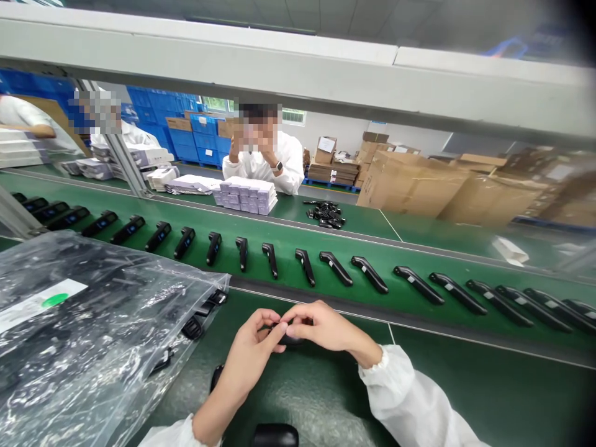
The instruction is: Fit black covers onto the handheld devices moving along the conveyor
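My left hand [251, 351] and my right hand [321, 326] meet over the green bench, thumbs and fingertips pinched together. Between them is a dark, rounded black plastic piece [293, 341], mostly covered by the fingers, so its exact kind does not show. A black rounded case [275, 436] lies at the bottom edge of the view. Another black item [216, 376] sits partly hidden behind my left wrist. To the left is a large clear plastic bag [93, 347] filled with black parts, several showing near its open-looking right edge.
Beyond my hands, black handheld devices [337, 268] lie in a row along the green belt [284, 248]. Across it, a co-worker [288, 161] sits behind stacked small boxes [246, 194] and a black pile [326, 214]. A white beam [298, 62] crosses overhead; cartons [410, 186] stand right.
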The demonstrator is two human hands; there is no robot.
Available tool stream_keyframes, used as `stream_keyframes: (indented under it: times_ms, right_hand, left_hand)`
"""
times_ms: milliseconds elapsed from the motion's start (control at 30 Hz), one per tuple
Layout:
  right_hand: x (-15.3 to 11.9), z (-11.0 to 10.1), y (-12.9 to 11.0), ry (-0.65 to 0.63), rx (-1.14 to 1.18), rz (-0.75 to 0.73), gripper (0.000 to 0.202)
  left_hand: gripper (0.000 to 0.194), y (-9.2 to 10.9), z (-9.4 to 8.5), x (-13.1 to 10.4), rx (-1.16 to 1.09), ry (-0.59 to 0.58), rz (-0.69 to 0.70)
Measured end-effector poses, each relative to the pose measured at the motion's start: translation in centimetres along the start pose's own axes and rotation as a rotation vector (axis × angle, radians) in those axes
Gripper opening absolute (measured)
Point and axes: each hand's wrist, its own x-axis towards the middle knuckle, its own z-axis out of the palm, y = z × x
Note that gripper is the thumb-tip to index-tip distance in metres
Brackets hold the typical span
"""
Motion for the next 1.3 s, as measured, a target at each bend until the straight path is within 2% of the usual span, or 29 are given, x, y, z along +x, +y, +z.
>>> stream_keyframes:
  times_ms: [67, 133, 200, 267, 300, 367, 467, 567, 733, 867, 933, 967, 1000, 1033, 1100, 1133, 1167, 1200, 1300]
  right_hand:
    - [0.1, -0.6, 0.4, -0.077, -0.037, 0.038, 0.029]
    - [0.5, -1.8, 2.0, -0.001, -0.071, 0.097, 0.030]
    - [1.1, -3.3, 4.5, 0.246, -0.104, 0.202, 0.030]
    - [1.9, -4.6, 7.1, 0.505, -0.198, 0.307, 0.028]
    - [2.3, -5.0, 8.2, 0.598, -0.283, 0.345, 0.026]
    - [2.9, -5.5, 9.9, 0.697, -0.445, 0.388, 0.022]
    - [3.3, -5.3, 11.0, 0.727, -0.596, 0.461, 0.027]
    - [3.6, -5.0, 11.4, 0.684, -0.777, 0.569, 0.039]
    - [3.9, -5.8, 11.8, 0.657, -0.873, 0.641, 0.034]
    - [3.1, -5.8, 10.6, 0.731, -0.897, 0.657, 0.041]
    - [2.2, -5.0, 8.8, 0.797, -0.848, 0.556, 0.046]
    - [1.6, -4.4, 7.6, 0.778, -0.764, 0.457, 0.047]
    - [1.0, -3.6, 6.3, 0.691, -0.633, 0.333, 0.046]
    - [0.4, -2.8, 4.8, 0.531, -0.470, 0.203, 0.046]
    - [-0.5, -0.9, 2.0, 0.115, -0.157, -0.007, 0.051]
    - [-0.8, 0.0, 0.8, -0.035, -0.050, -0.063, 0.053]
    - [-0.9, 0.9, -0.1, -0.111, 0.014, -0.085, 0.052]
    - [-0.9, 1.6, -0.8, -0.123, 0.040, -0.081, 0.048]
    - [0.0, 2.3, -0.4, 0.031, 0.014, -0.006, 0.032]
  left_hand:
    - [0.037, 0.2, -0.5, -0.8, 0.073, 0.009, 0.034]
    - [0.036, -0.1, -1.3, -2.2, 0.283, -0.011, 0.106]
    - [0.040, -1.0, -2.1, -4.0, 0.614, -0.113, 0.191]
    - [0.050, -2.3, -2.6, -5.6, 0.930, -0.297, 0.248]
    - [0.050, -3.0, -2.6, -6.2, 1.049, -0.381, 0.267]
    - [0.040, -3.9, -2.5, -6.8, 1.194, -0.486, 0.298]
    - [0.029, -3.9, -2.1, -6.7, 1.238, -0.477, 0.296]
    - [0.031, -2.6, -2.0, -6.2, 1.233, -0.434, 0.245]
    - [0.041, -1.5, -1.8, -6.1, 1.297, -0.487, 0.249]
    - [0.041, -1.6, -1.6, -6.2, 1.350, -0.445, 0.271]
    - [0.044, -1.7, -1.8, -5.9, 1.361, -0.401, 0.325]
    - [0.045, -1.6, -1.9, -5.7, 1.358, -0.363, 0.365]
    - [0.045, -1.5, -2.1, -5.4, 1.348, -0.319, 0.408]
    - [0.045, -1.4, -2.2, -5.1, 1.329, -0.277, 0.456]
    - [0.043, -1.1, -2.3, -4.4, 1.274, -0.216, 0.543]
    - [0.041, -1.0, -2.3, -4.1, 1.247, -0.206, 0.578]
    - [0.039, -0.9, -2.3, -3.9, 1.229, -0.199, 0.608]
    - [0.037, -0.8, -2.3, -3.7, 1.223, -0.188, 0.629]
    - [0.033, -0.9, -2.7, -3.7, 1.297, -0.082, 0.627]
